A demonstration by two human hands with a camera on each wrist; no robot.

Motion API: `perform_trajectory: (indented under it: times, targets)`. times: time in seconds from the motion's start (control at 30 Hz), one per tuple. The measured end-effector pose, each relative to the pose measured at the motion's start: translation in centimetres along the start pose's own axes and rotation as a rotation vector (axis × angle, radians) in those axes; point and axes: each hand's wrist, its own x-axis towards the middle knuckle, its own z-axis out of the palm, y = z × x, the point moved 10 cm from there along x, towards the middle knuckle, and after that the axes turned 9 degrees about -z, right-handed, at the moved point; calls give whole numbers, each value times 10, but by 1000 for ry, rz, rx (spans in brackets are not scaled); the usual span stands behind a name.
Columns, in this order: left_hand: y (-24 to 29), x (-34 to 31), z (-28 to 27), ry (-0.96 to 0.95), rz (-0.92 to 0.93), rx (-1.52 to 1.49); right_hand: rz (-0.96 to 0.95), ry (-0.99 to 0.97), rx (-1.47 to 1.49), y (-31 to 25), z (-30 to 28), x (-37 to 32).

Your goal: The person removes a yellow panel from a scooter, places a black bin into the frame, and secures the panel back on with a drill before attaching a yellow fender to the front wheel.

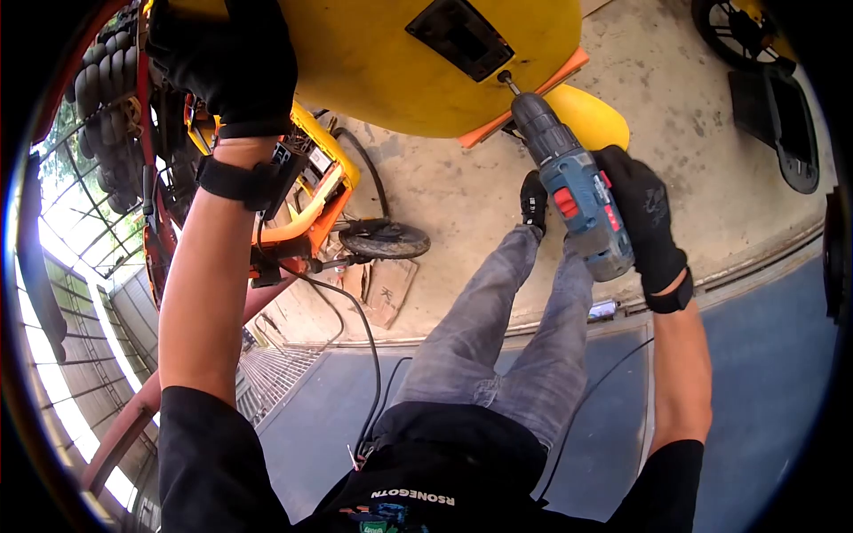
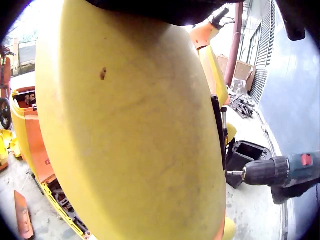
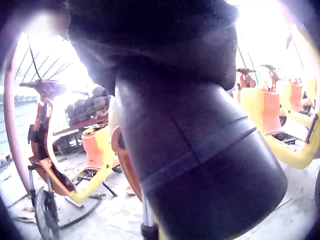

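Observation:
A large, rounded yellow scooter body (image 1: 373, 62) fills the top of the head view, with a black rectangular recess (image 1: 458, 40) in its face. My right hand (image 1: 640, 209), in a black glove, grips a blue-grey cordless drill (image 1: 577, 200) by the handle. The drill's bit reaches the yellow face at a small dark spot beside the recess's corner. In the left wrist view, the drill (image 2: 272, 171) points at the edge of the yellow body (image 2: 135, 120). My gloved left hand (image 1: 227, 71) is at the body's upper left side; its fingers are hidden.
A partly stripped orange-and-yellow scooter (image 1: 311, 195) stands at left, its wheel (image 1: 386, 242) near a flat cardboard piece (image 1: 388, 289). Black cable (image 1: 369, 355) trails by my legs. At right lies a black plastic part (image 1: 782, 129). A black bin (image 2: 245, 152) stands behind the drill.

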Motion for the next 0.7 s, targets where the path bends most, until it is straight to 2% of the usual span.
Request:
perform_trajectory:
  times: [0.03, 0.07, 0.1, 0.17, 0.23, 0.27, 0.33, 0.4, 0.5, 0.6, 0.67, 0.7]
  targets:
    - [-1, -1, 3, -1, -1, 0, 31, -55, -24, 6, -2, 3]
    - [0, -2, 0, 85, 18, -1, 31, -58, -25, 8, 0, 2]
    - [1, -5, -5, 170, 37, -2, 110, 21, 320, 16, 3, -3]
    - [-1, -7, -4, 180, 45, 51, 204, 125, 719, 19, 21, -13]
    - [-2, -5, -3, 189, 52, 104, 239, 166, 856, 9, 36, -21]
    - [2, -4, -4, 182, 89, 80, 513, 178, 1194, -5, 55, -27]
    - [8, -6, -5, 173, 128, 58, 639, 359, 1606, -29, 68, -26]
    - [-1, -3, -4, 121, -6, -50, 665, 469, 1742, -48, 62, -16]
    - [6, -6, -7, 145, 6, 23, 705, 510, 1704, -46, 60, -18]
    - [8, -7, -8, 184, 81, 2, 756, 405, 1696, -37, 63, -24]
    - [8, -4, -9, 142, 43, 3, 749, 336, 1529, -29, 64, -29]
    - [5, -3, -6, 97, 8, 1, 842, 303, 1724, -31, 77, -32]
